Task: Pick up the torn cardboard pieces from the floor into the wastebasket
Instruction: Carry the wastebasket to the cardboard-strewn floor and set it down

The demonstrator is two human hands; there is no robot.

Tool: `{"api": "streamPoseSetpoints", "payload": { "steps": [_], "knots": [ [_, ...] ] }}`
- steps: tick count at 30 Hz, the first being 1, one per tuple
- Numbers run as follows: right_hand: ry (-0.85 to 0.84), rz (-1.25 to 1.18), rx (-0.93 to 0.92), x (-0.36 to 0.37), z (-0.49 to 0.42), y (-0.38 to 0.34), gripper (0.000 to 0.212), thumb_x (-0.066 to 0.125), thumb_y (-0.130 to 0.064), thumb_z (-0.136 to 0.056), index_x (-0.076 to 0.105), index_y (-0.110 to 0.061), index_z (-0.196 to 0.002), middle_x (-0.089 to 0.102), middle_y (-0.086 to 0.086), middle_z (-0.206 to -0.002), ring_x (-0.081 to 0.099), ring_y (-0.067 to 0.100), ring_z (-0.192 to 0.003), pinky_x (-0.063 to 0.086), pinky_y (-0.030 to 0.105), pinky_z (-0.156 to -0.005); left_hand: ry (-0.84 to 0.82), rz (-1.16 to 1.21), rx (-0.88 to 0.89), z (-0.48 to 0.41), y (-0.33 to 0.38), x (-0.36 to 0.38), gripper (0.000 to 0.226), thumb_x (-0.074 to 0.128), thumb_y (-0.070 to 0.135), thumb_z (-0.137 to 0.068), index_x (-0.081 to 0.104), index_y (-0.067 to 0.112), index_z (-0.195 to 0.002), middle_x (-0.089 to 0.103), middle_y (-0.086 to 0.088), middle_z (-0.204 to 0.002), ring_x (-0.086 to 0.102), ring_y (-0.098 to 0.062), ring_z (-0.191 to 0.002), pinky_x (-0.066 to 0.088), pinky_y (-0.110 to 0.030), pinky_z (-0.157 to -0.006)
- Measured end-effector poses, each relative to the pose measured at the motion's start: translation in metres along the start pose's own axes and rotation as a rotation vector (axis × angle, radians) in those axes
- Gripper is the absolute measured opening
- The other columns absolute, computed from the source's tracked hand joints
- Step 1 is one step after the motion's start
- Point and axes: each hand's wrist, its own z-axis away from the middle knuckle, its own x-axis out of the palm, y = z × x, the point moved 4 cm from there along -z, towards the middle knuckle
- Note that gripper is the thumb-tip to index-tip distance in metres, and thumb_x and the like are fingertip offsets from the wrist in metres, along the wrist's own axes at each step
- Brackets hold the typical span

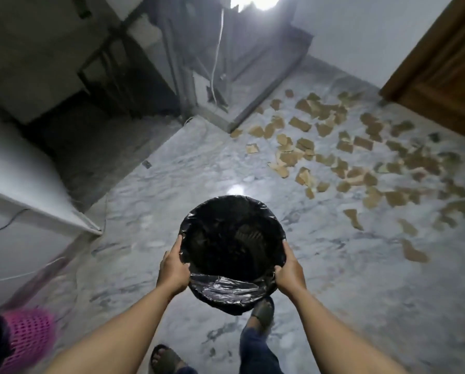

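Both arms reach forward, the left hand [173, 271] and right hand [289, 271] each gripping opposite sides of the rim of the black-lined wastebasket [232, 255] held between them above the floor [172, 171], while the torn cardboard pieces [347, 157] lie scattered ahead and right of the hands.

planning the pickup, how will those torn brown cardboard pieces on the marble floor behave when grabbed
The torn brown cardboard pieces look small and thin, so probably light and fairly stiff. They lie flat on the glossy grey marble floor, so they may slide when pushed and resist pinching by an edge. Flat shapes should not roll.
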Motion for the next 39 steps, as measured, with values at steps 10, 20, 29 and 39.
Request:
{"api": "streamPoseSetpoints", "payload": {
  "steps": [10, 20, 29, 39],
  "knots": [
    [0.192, -0.131, 0.201, -0.174, -0.066, 0.057, 0.083, 0.046, -0.001, -0.094, 0.012, -0.042, -0.157, 0.063, 0.006, -0.12, 0.066, 0.025, -0.075, 0.048, 0.028, -0.05, -0.208, -0.164, 0.223, -0.022, 0.216, 0.132, 0.085, 0.058, 0.0, -0.087, 0.021, 0.037, -0.154, 0.045, -0.006, -0.142, 0.046, -0.027, -0.127, 0.042, -0.033, -0.099],
    [0.364, -0.198, 0.28, -0.276, -0.188, 0.016, 0.085, 0.05, -0.001, -0.091, 0.015, -0.043, -0.156, 0.063, 0.009, -0.124, 0.055, 0.021, -0.06, 0.039, 0.025, -0.041, -0.272, -0.135, 0.446, -0.123, 0.396, 0.189, 0.087, 0.055, -0.01, -0.082, 0.031, 0.038, -0.15, 0.049, -0.004, -0.136, 0.05, -0.026, -0.124, 0.05, -0.04, -0.099],
    [0.496, -0.313, 0.329, -0.343, -0.341, -0.058, 0.088, 0.055, 0.003, -0.091, 0.02, -0.046, -0.154, 0.041, 0.004, -0.155, 0.066, 0.025, -0.084, 0.055, 0.035, -0.055, -0.311, -0.298, 0.593, -0.267, 0.565, 0.216, 0.081, 0.058, -0.001, -0.087, 0.025, 0.033, -0.153, 0.052, -0.008, -0.134, 0.051, -0.03, -0.12, 0.048, -0.04, -0.089],
    [0.457, -0.306, 0.359, -0.417, -0.497, -0.079, 0.089, 0.053, 0.005, -0.088, 0.022, -0.045, -0.154, 0.046, 0.003, -0.151, 0.064, 0.032, -0.107, 0.057, 0.04, -0.082, -0.344, -0.296, 0.569, -0.371, 0.685, 0.294, 0.071, 0.051, 0.006, -0.092, 0.03, 0.04, -0.151, 0.057, -0.005, -0.135, 0.057, -0.032, -0.117, 0.055, -0.045, -0.082]
  ]
}}
